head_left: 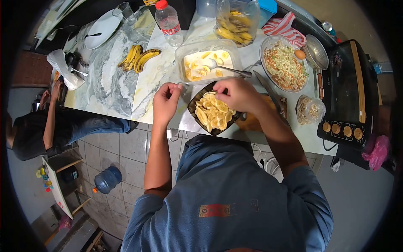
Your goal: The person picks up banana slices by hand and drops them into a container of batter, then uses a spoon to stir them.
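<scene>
A dark square bowl [194, 110] full of yellow banana slices [213, 112] sits at the counter's near edge in front of me. My right hand [240, 95] curls over the bowl's far side, fingertips down among the slices. My left hand [165, 101] is just left of the bowl, its fingers pinched at the near-left corner of a clear plastic container [181, 53]. That container holds pale batter, a few banana slices and a metal spoon [228, 69].
Whole bananas [138, 56], a water bottle [168, 23] and a jar of banana pieces [237, 21] stand farther back. On the right are a bowl of chopped vegetables [285, 65], a knife [268, 90], a strainer [317, 52] and a black cooker [348, 92]. Another person [42, 126] sits at left.
</scene>
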Demonstrator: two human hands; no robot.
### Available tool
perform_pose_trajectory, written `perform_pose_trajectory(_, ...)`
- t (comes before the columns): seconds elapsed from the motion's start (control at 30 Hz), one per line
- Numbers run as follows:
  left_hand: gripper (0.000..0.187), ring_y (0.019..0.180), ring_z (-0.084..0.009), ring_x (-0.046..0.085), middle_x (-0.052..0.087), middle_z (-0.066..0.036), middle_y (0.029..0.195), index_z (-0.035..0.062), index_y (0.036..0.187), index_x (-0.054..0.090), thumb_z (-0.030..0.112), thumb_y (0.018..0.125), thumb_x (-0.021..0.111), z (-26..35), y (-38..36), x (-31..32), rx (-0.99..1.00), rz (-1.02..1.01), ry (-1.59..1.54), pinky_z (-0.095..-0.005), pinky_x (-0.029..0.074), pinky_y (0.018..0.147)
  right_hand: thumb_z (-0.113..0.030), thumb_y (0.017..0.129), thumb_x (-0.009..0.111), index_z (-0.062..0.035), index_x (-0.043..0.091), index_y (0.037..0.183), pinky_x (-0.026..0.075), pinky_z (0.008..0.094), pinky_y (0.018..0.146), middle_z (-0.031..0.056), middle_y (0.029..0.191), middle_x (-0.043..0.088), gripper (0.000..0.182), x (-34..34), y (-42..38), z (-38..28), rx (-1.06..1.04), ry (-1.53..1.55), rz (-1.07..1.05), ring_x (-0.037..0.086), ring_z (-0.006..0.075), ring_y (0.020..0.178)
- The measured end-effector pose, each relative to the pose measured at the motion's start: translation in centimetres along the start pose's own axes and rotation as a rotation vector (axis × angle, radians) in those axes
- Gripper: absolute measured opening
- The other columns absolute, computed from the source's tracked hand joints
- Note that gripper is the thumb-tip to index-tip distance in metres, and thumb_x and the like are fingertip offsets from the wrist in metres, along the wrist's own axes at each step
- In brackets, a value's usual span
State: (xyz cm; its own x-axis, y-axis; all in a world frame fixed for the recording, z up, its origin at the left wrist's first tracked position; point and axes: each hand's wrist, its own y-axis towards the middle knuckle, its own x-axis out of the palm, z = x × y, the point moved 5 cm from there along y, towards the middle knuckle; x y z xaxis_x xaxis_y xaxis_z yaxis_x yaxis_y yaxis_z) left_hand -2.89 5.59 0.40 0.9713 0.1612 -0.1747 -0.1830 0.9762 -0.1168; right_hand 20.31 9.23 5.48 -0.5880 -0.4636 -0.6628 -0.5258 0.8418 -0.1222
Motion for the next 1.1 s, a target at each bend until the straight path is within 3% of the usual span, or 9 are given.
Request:
perform_pose_trajectory(0.07,0.017,0.066,-0.0012,0.043,0.053,0.008,0.074,0.0039,0.089,0.063,0.019,0.094,0.068,0.3,0.0,0.2,0.009,-0.005,-0.004,-0.0187,0.035,0.059,-0.023,0.08,0.072,-0.0078,0.067,0.099,0.053,0.04,0.078,0.0101,0.095,0.07,0.025,1.3,-0.7,0.8,0.007,-0.092,0.008,0.067,0.0305,0.087)
perform_pose_trajectory(0.27,0.018,0.068,-0.0012,0.044,0.053,0.008,0.075,0.0039,0.088,0.062,0.02,0.094,0.068,0.8,-0.7,0.4,0.034,-0.033,0.0,-0.018,0.036,0.061,-0.021,0.078,0.073,-0.0061,0.065,0.101,0.052,0.0415,0.078,0.0119,0.096,0.068,0.029,3.0,-2.2,0.7,-0.105,-0.221,0.153,0.064,0.0323,0.091)
perform_pose_trajectory(0.57,0.015,0.072,-0.0025,0.048,0.057,0.007,0.078,0.0026,0.093,0.064,0.017,0.094,0.068,0.1,-1.7,1.1,-0.025,-0.106,0.04,-0.0181,0.039,0.066,-0.02,0.08,0.071,-0.0054,0.066,0.11,0.052,0.0419,0.082,0.0127,0.107,0.064,0.034,1.8,-4.3,0.1,-0.105,-0.123,0.056,0.064,0.0332,0.094)
perform_pose_trajectory(0.63,0.015,0.079,-0.0056,0.051,0.06,0.004,0.082,0.0037,0.1,0.066,0.016,0.091,0.07,1.2,-2.2,1.7,0.084,-0.145,0.191,-0.0208,0.042,0.069,-0.018,0.081,0.07,-0.0041,0.066,0.11,0.052,0.0418,0.083,0.0135,0.109,0.063,0.033,1.8,-4.5,0.4,-0.143,-0.078,0.039,0.064,0.0335,0.096)
perform_pose_trajectory(0.67,0.022,0.09,-0.0137,0.055,0.064,-0.002,0.092,0.006,0.107,0.067,0.011,0.086,0.071,2.9,-2.7,2.0,0.187,-0.126,0.374,-0.0263,0.043,0.078,-0.016,0.082,0.069,-0.0029,0.066,0.11,0.052,0.0417,0.085,0.0142,0.11,0.062,0.031,1.8,-4.7,0.4,-0.175,-0.03,0.027,0.063,0.0338,0.097)
perform_pose_trajectory(0.7,0.022,0.09,-0.0137,0.055,0.064,-0.002,0.092,0.006,0.107,0.067,0.011,0.086,0.071,3.0,-3.3,2.1,0.179,-0.115,0.378,-0.0263,0.043,0.078,-0.016,0.082,0.069,-0.0029,0.066,0.11,0.052,0.0417,0.085,0.0142,0.11,0.062,0.031,2.0,-5.2,0.5,-0.183,-0.024,0.017,0.063,0.0338,0.097)
perform_pose_trajectory(0.77,0.026,0.098,-0.0217,0.054,0.066,-0.007,0.104,0.0103,0.109,0.068,0.009,0.083,0.071,4.6,-4.1,3.1,0.39,-0.21,0.542,-0.0307,0.041,0.086,-0.012,0.085,0.067,-0.0008,0.066,0.109,0.049,0.0396,0.09,0.0144,0.109,0.061,0.026,1.4,-5.4,0.5,-0.235,-0.009,0.084,0.061,0.0339,0.101)
perform_pose_trajectory(0.9,0.038,0.106,-0.0253,0.047,0.068,0.001,0.109,0.0179,0.117,0.066,0.007,0.08,0.064,5.0,-6.0,4.0,0.222,-0.302,0.754,-0.0415,0.03,0.097,-0.012,0.085,0.069,-0.0019,0.065,0.112,0.046,0.0398,0.093,0.0134,0.111,0.059,0.03,1.0,-5.7,-0.1,-0.22,-0.005,0.037,0.058,0.0327,0.106)
perform_pose_trajectory(1.1,0.057,0.106,-0.0287,0.045,0.068,0.001,0.113,0.0202,0.132,0.055,0.009,0.077,0.062,5.2,-7.3,4.7,0.219,-0.345,0.898,-0.0418,0.029,0.094,-0.016,0.085,0.069,-0.0028,0.064,0.112,0.046,0.0401,0.093,0.013,0.111,0.058,0.03,0.8,-6.4,0.2,-0.298,-0.006,0.052,0.058,0.033,0.105)
